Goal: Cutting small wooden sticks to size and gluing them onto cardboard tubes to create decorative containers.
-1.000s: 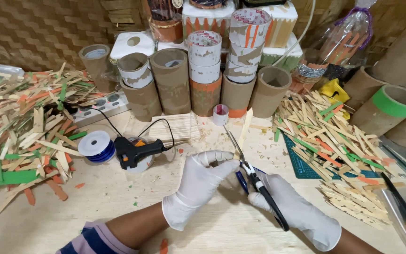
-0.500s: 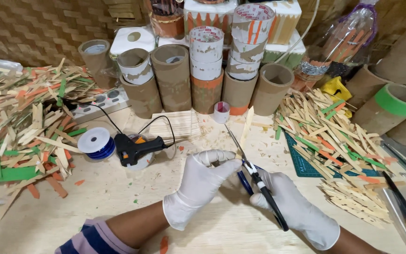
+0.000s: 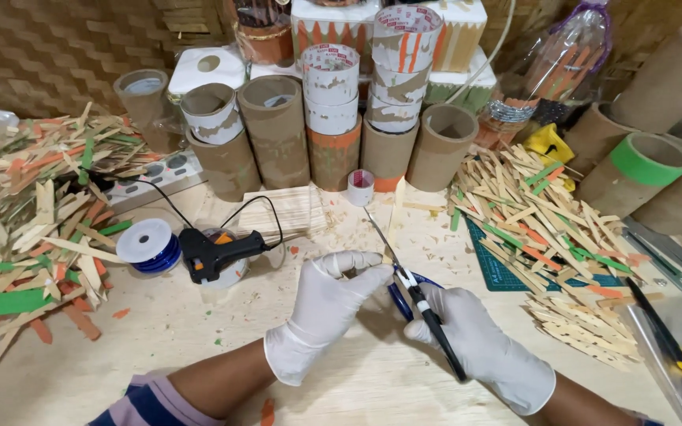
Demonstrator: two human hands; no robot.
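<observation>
Both my hands wear white gloves and meet at the middle of the table. My right hand (image 3: 479, 347) grips scissors (image 3: 404, 276) with blue loops and a black shank, blades pointing away up-left. My left hand (image 3: 321, 315) pinches a thin pale wooden stick (image 3: 395, 221) right beside the blades; the stick rises toward the cardboard tubes. The blades lie next to the stick, and I cannot tell whether they touch it.
A black glue gun (image 3: 219, 254) and a blue wire spool (image 3: 148, 244) lie to the left. Piles of cut sticks sit at left (image 3: 33, 213) and right (image 3: 546, 229). Cardboard tubes (image 3: 278, 126) line the back. A green cutting mat (image 3: 507, 272) lies at the right.
Hardly anything differs. Both hands stay at the scissors and stick, shifted only slightly, and the view has moved a little.
</observation>
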